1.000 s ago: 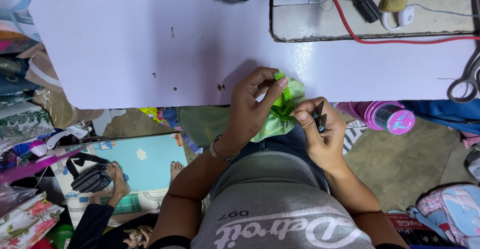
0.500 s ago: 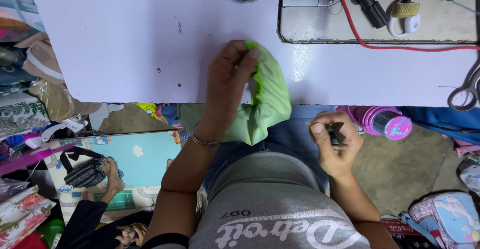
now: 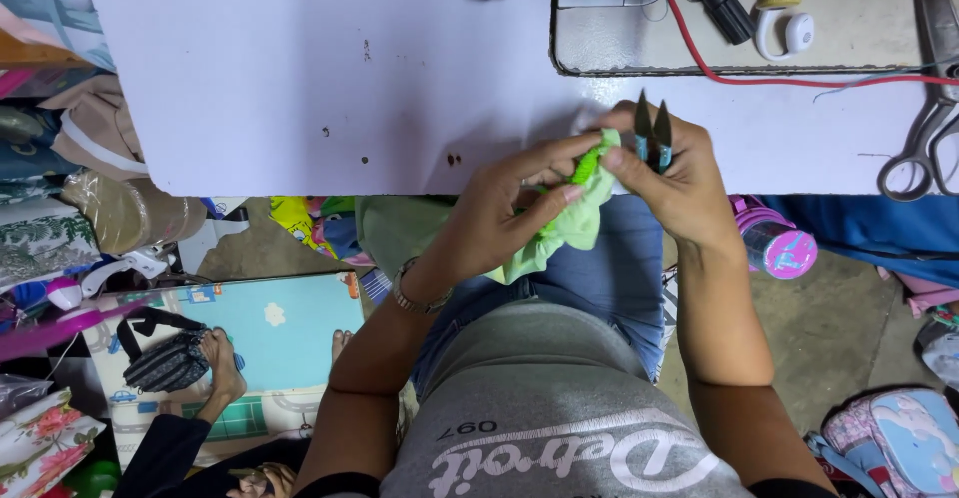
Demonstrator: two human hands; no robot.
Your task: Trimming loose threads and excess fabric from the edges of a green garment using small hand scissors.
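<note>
Both hands have come together at the table's near edge since half a second ago, when the right hand sat low by the lap and the left alone lifted the cloth. Now the left hand (image 3: 509,213) pinches the light green fabric piece (image 3: 569,223) between thumb and fingers, closed on its gathered top, while the rest of the cloth hangs down over the blue jeans toward 6 o'clock. Just at 3 o'clock of it, the right hand (image 3: 679,173) is closed around a pair of thread snips (image 3: 652,128), whose two dark blades point to 12 o'clock and stand slightly parted, right beside the top of the fabric. Earlier the snips were held low, away from the cloth. At 4 o'clock of the right hand, a pink lidded bottle (image 3: 777,243) stands below the table edge; what it holds cannot be seen. On the white table (image 3: 300,78), large scissors (image 3: 924,143) lie at 3 o'clock, well apart from the hands, and a red cord (image 3: 789,80) runs along the sewing machine base (image 3: 639,43) at 12 o'clock. On the floor at 8 o'clock, another person's hand rests by a dark pouch (image 3: 172,360) on a light blue board (image 3: 290,333).
</note>
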